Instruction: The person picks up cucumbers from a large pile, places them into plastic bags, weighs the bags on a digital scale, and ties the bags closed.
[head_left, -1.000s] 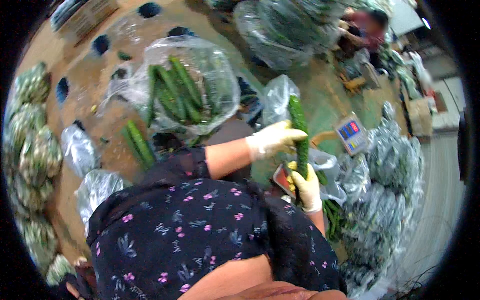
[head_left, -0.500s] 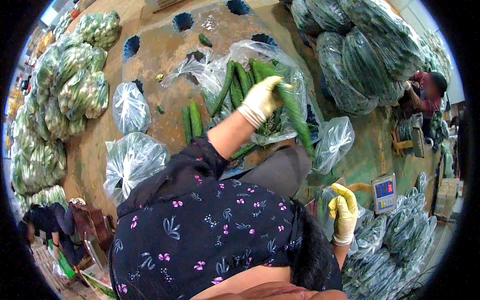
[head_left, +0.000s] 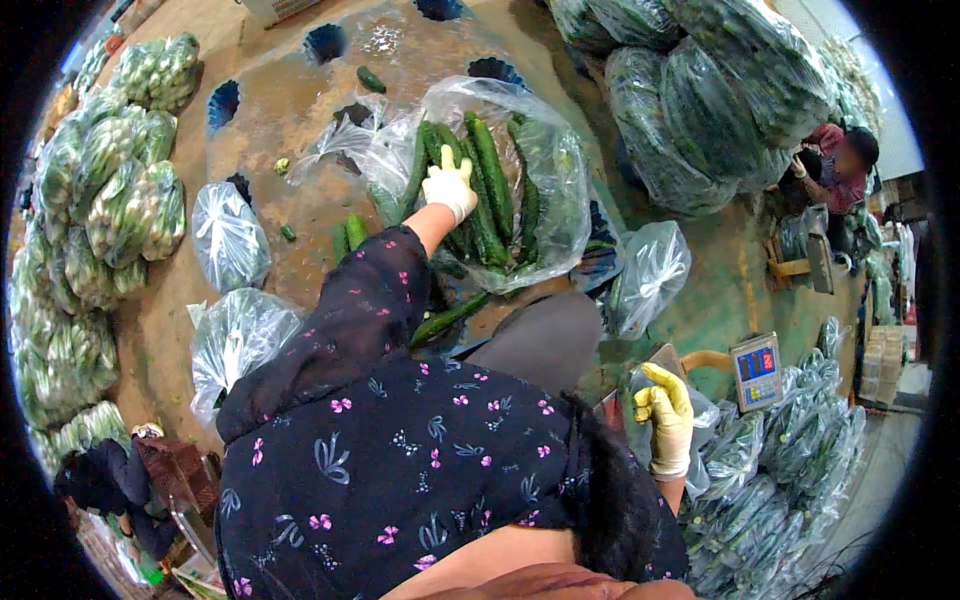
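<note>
My left hand point(head_left: 450, 190), in a cream glove, lies on the dark green cucumbers point(head_left: 490, 180) in an open clear plastic bag point(head_left: 560, 170). Its fingers are stretched and somewhat apart over them, and no cucumber is lifted. A lone cucumber point(head_left: 450, 320) lies below the bag by my knee. My right hand point(head_left: 668, 420), gloved with yellow fingertips, hovers at the right with loosely curled fingers and nothing visible in them. Nearest to it are a clear plastic bag and a digital scale point(head_left: 757, 372).
Tied clear bags point(head_left: 230, 235) stand left of the cucumbers, and another filled bag point(head_left: 650, 275) to the right. Large bagged heaps of green produce point(head_left: 710, 120) rise at the far right. White-green vegetables in bags point(head_left: 110, 210) line the left. A person point(head_left: 840, 175) works at the right.
My left hand has moved left and no longer holds up the cucumber it carried; it now rests on those in the bag. My right hand has stayed nearly in place. The view has shifted slightly.
</note>
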